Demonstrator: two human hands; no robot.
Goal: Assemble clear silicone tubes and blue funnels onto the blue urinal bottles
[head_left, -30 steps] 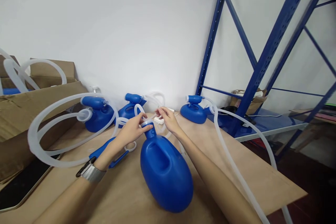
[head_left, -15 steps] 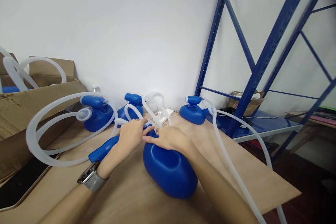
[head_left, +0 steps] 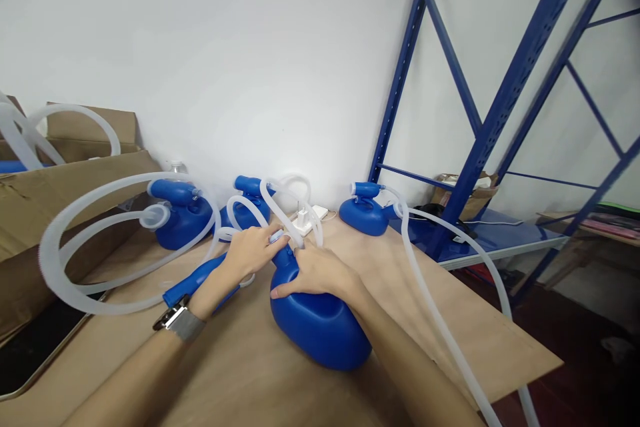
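Note:
A blue plastic bottle (head_left: 320, 333) with a short angled neck lies tilted before me on the table. My right hand (head_left: 320, 271) grips its upper part, thumb spread across the near shoulder, other fingers hidden behind. My left hand (head_left: 254, 250) is closed at the neck, thumb and finger on a translucent cap (head_left: 277, 236) at the mouth. White hose (head_left: 285, 213) runs up behind my hands; its joint with the cap is hidden. Beneath my left forearm lies a blue tubular piece (head_left: 195, 281), partly covered.
Similar blue bottles with hoses stand at left (head_left: 183, 223), behind, and at right (head_left: 364, 217). A cardboard box (head_left: 80, 187) with hoses and a dark phone-like slab (head_left: 40, 347) lie left. A white power strip (head_left: 309, 220) sits by the wall. Blue shelving (head_left: 480, 147) rises right.
My right hand has shifted its grip, the thumb sliding from the neck down onto the bottle's shoulder. More of the neck shows. My left hand stays at the cap. The view has shifted slightly.

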